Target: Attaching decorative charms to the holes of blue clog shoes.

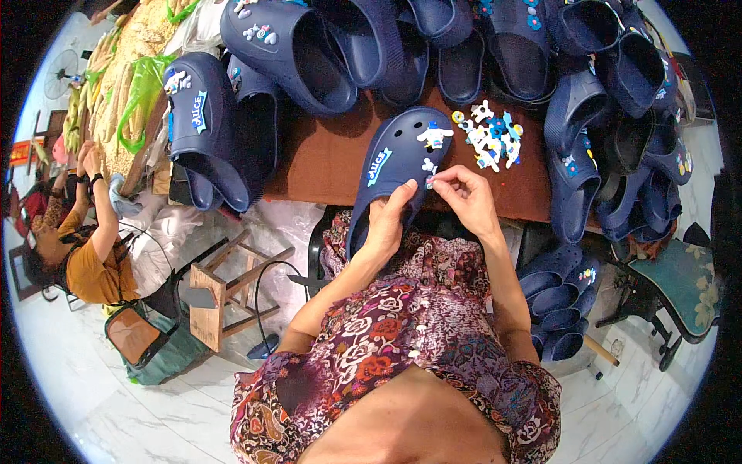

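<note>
Head view: your left hand point(389, 220) grips a navy clog point(402, 158) at its foot opening, thumb outside and fingers partly hidden inside. The clog extends past the near edge of the brown surface point(317, 166), toe toward the far edge; contact with the surface cannot be determined. Your right hand point(470, 197) has thumb and forefinger pinched at a small charm point(430, 183) on the clog's right side; whether it is seated cannot be told. A light-blue plate charm point(377, 168) and white character charm point(435, 135) sit on the upper. Loose charms point(493, 143) lie in a pile right of the toe; other navy clogs point(290, 50) line the far edge.
</note>
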Available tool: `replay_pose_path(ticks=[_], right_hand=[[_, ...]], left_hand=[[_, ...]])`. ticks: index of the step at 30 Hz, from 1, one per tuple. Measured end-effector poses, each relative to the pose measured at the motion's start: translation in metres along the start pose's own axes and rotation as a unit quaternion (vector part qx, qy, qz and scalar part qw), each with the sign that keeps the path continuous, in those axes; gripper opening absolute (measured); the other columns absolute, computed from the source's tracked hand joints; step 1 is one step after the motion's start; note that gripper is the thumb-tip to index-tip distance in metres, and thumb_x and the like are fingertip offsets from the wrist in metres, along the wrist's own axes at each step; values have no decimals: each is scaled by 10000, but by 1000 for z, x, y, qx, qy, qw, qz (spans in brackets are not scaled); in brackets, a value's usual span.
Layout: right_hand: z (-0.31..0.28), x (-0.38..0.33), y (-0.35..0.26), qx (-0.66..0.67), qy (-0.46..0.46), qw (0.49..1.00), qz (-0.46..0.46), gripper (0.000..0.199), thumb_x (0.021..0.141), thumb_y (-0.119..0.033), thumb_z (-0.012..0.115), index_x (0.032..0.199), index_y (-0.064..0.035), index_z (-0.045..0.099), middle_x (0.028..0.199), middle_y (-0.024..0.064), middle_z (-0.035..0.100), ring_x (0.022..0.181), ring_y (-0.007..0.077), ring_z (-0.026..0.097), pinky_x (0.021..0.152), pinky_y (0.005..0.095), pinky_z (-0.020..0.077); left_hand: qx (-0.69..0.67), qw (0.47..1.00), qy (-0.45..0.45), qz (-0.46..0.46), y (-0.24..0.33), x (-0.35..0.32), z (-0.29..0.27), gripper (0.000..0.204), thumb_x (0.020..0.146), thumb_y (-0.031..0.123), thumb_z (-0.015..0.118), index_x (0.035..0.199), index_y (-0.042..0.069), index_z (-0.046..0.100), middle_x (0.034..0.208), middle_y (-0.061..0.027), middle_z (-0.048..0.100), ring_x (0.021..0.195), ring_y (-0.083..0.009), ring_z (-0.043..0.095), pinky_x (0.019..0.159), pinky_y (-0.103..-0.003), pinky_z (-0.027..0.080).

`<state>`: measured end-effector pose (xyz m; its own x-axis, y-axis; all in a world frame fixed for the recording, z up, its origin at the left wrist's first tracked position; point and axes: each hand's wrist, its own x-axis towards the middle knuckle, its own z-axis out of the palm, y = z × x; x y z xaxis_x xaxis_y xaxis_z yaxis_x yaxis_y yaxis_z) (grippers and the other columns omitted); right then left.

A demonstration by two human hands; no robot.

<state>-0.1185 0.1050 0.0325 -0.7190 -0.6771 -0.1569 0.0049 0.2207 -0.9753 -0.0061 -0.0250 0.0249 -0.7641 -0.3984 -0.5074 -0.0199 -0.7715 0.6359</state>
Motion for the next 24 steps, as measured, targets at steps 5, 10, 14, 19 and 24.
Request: replay_pose_path(ticks=[5, 10, 14, 19, 24], right_hand=[[6, 3, -4, 18, 48, 999, 3, 74, 865, -76, 711, 893, -12, 686, 848, -7, 629, 652, 20, 537, 558, 170, 433], [3, 4, -12, -19, 31, 999, 16, 66, 869, -70, 708, 913, -30, 679, 854, -28, 651, 699, -1, 513, 587, 155, 402], [-1, 7, -14, -59, 34, 998, 8, 70, 835, -68, 722, 886, -30, 693, 836, -3, 609, 649, 46, 535, 553, 204, 422], [16, -4, -22, -129, 95, 985, -57, 87, 850, -72, 695, 935, -49, 699, 838, 37, 613, 631, 93, 559, 552, 237, 441], [27, -17, -23, -142, 114, 977, -115, 166, 885, -66, 659, 1046, -76, 702, 906, 61, 623, 650, 134, 592, 571, 256, 476]], left_hand=[[12, 1000, -1, 29, -2, 0, -2, 364, 876, 153, 684, 1181, -13, 576, 1136, -58, 620, 1016, -135, 583, 931, -286, 444], [37, 999, 3, 33, 2, -5, 3, 375, 891, 156, 675, 1207, -15, 570, 1166, -64, 616, 1045, -134, 576, 960, -290, 431], [67, 997, 12, 41, 2, -8, 6, 356, 899, 146, 667, 1207, -8, 577, 1167, -61, 619, 1051, -134, 576, 974, -292, 427], [53, 998, 7, 36, -2, -4, -1, 358, 893, 194, 679, 1181, 3, 588, 1110, -31, 626, 959, -105, 573, 865, -265, 441], [51, 998, 23, 41, -5, -2, -2, 374, 886, 252, 693, 1164, 22, 597, 1060, -7, 629, 875, -77, 553, 757, -228, 415]])
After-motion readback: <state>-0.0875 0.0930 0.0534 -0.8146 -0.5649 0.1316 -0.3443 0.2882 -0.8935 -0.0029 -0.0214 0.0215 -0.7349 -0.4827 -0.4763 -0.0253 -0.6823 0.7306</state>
